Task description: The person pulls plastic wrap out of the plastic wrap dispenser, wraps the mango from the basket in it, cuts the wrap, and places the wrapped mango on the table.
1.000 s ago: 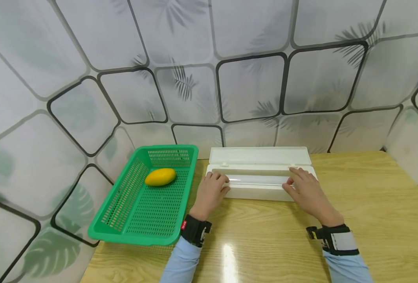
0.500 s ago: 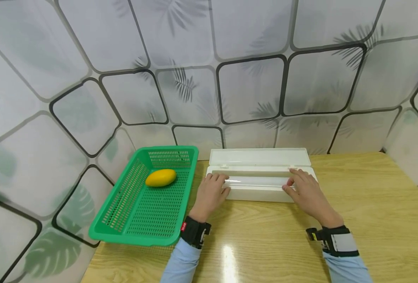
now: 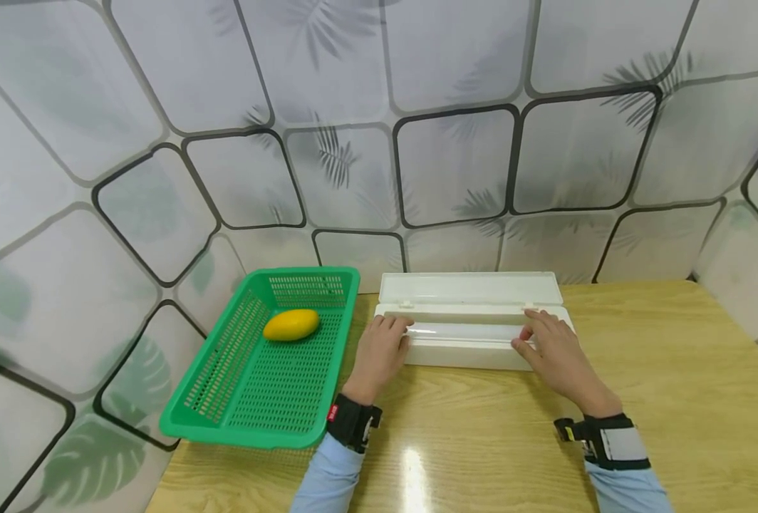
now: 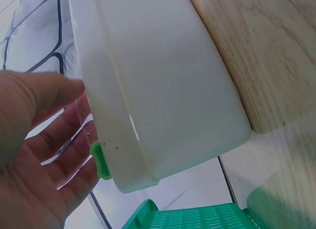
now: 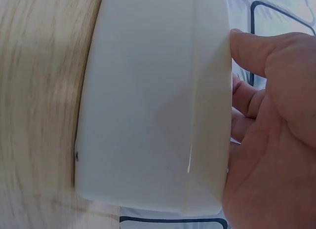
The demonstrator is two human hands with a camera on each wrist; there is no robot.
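Note:
A long white plastic wrap dispenser (image 3: 469, 354) lies on the table with its lid (image 3: 469, 288) flipped back against the wall side. Inside it, a shiny roll of plastic wrap (image 3: 462, 332) runs lengthwise. My left hand (image 3: 379, 354) is at the dispenser's left end, fingers curled over the front edge and pinching the clear film, which glints between them in the left wrist view. A small green piece (image 4: 100, 161) shows on that edge. At the right end, my right hand (image 3: 555, 349) pinches the film with thumb and fingers; the fingertips are partly hidden behind the front wall.
A green plastic basket (image 3: 257, 431) stands left of the dispenser, near my left forearm, with a yellow mango-like fruit (image 3: 291, 325) in it. The wooden table (image 3: 481, 434) meets a patterned wall covering (image 3: 449, 164) at the back and sides.
My left thumb has drawn in closer to the fingers at the front edge. The right hand stays almost where it was, and the head view has tilted up slightly.

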